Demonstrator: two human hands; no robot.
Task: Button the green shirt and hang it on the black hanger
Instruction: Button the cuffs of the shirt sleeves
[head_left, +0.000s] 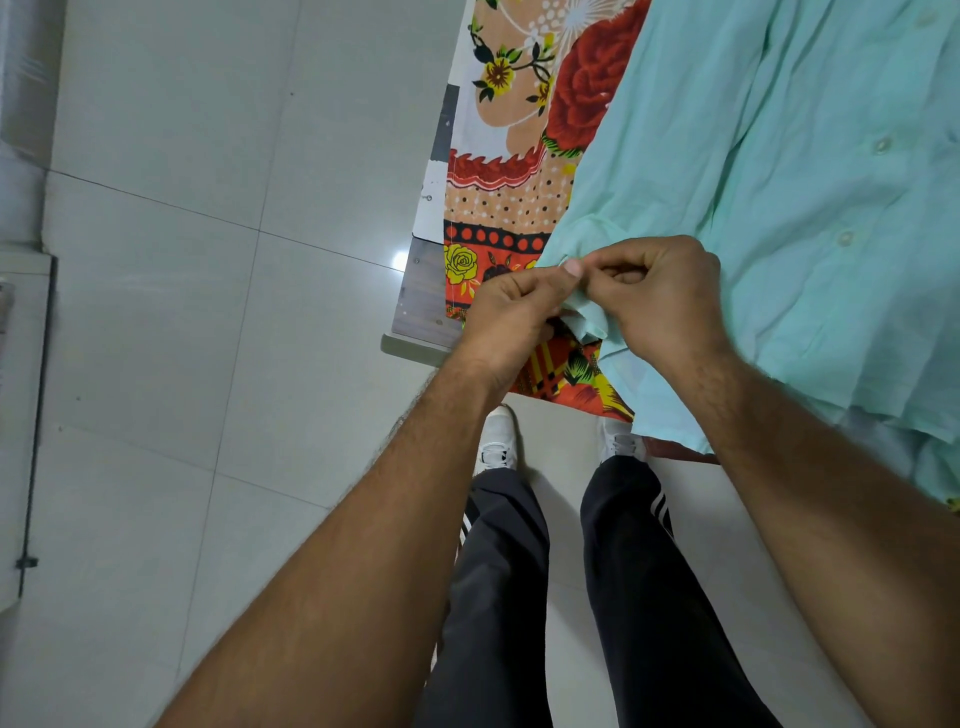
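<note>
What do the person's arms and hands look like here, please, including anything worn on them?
Both forearms are bare with visible hair; no sleeves, watch, rings or gloves show. The left hand and right hand are ungloved, and the one visible nail is short and unpainted.

The green shirt (753, 182) is lying as thin, matt woven cloth, creasing softly, with small pale buttons (881, 145) showing a faint plastic-like sheen along its right side. Under it, the floral bedsheet (511, 156) is spreading as matt printed cloth, and at its left edge a strip of the bed frame (418, 296) is showing as grey wood-grain board with a smooth finish. To the left and near, the floor tiles (182, 208) are looking smooth and glossy, catching a bright light spot, while the trousers (498, 597) are hanging as dark matt fabric above white shoes (496, 441).
</note>
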